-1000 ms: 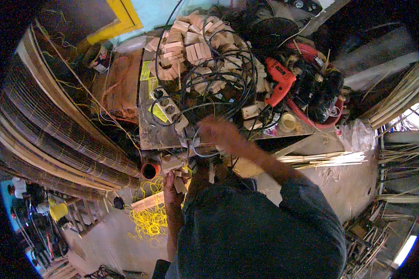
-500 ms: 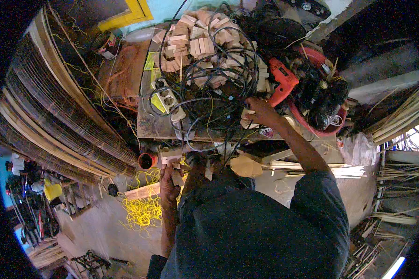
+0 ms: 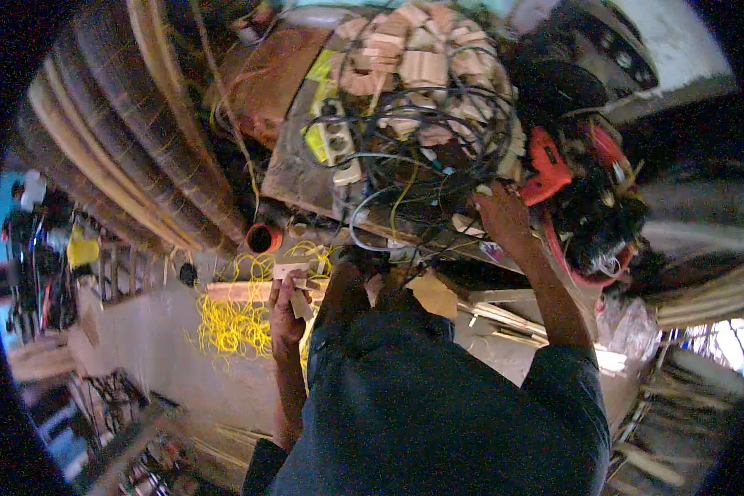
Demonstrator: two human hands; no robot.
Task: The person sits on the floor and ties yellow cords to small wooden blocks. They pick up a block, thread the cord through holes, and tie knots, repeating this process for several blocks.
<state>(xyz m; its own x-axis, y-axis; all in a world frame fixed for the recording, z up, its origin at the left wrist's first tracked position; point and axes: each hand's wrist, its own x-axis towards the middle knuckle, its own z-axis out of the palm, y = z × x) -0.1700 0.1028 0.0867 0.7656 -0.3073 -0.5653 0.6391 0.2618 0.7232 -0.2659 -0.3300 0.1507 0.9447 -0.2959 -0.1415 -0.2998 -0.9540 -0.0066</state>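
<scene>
Shifted since one second ago: right hand [image 3: 502,211], from above the front middle of the table [image 3: 293,178] to the right part of it, just beside the red drill [image 3: 551,172]. Turned also the whole view, with the table edge now sloping. Kept about as earlier: left hand [image 3: 285,310], low in front of the table, with wood pieces [image 3: 291,270] in its grip. Clasped there between thumb and fingers, one flat piece standing out above and another below at an angle; probably pressed together so as not to slip apart, and held away from the table so as not to mix with the heap of wood blocks [image 3: 424,66]. About the right grip: fingers lowered toward the table, near a pale block [image 3: 469,223]; not possible to tell whether closed around something or only touching. Lying over the heap and before it: tangled black cable [image 3: 378,169], perhaps left in loops because of too much length. To the left of it, white power strip [image 3: 336,142], maybe set there to be within reach. Right of the drill, red basin [image 3: 554,240] with dark things inside, perhaps to keep them together. Below at left, yellow string [image 3: 231,322] in a loose pile.
</scene>
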